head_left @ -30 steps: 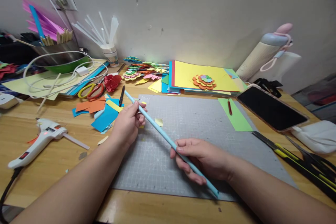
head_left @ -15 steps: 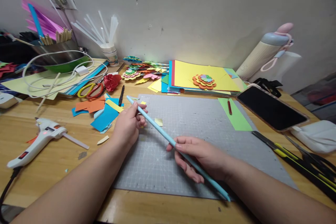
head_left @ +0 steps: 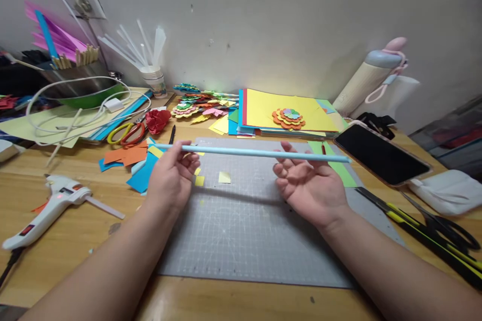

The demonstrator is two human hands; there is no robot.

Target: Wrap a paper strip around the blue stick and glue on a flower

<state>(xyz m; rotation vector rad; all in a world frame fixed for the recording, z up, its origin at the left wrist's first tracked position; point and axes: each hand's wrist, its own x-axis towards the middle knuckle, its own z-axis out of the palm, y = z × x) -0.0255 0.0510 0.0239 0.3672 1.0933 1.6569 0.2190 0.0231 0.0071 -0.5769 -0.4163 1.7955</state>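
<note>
A thin light-blue rolled paper tube (head_left: pixel 241 152) is held nearly level above the grey cutting mat (head_left: pixel 241 241), on which its shadow falls. Close to the tube's left end, my left hand (head_left: pixel 171 175) pinches it between thumb and fingers. My right hand (head_left: pixel 309 185), palm turned up, has its fingers loosely curled at the tube toward the right end; part of the thumb is hidden behind it. Small yellow paper squares (head_left: pixel 225 177) lie on the mat under the tube.
A hot glue gun (head_left: pixel 56 205) lies at left, near scissors (head_left: pixel 131 133) and paper scraps (head_left: pixel 128 154). Layered paper flowers (head_left: pixel 288 119) and coloured sheets (head_left: pixel 259 103) are at the back. A phone (head_left: pixel 380 153), a cutter knife (head_left: pixel 410 228) and black-handled scissors (head_left: pixel 452 230) sit at right.
The paper tube has swung from a slant to nearly level, its right end rising away from me. My right hand has moved up and right and turned palm up; my left still pinches the tube.
</note>
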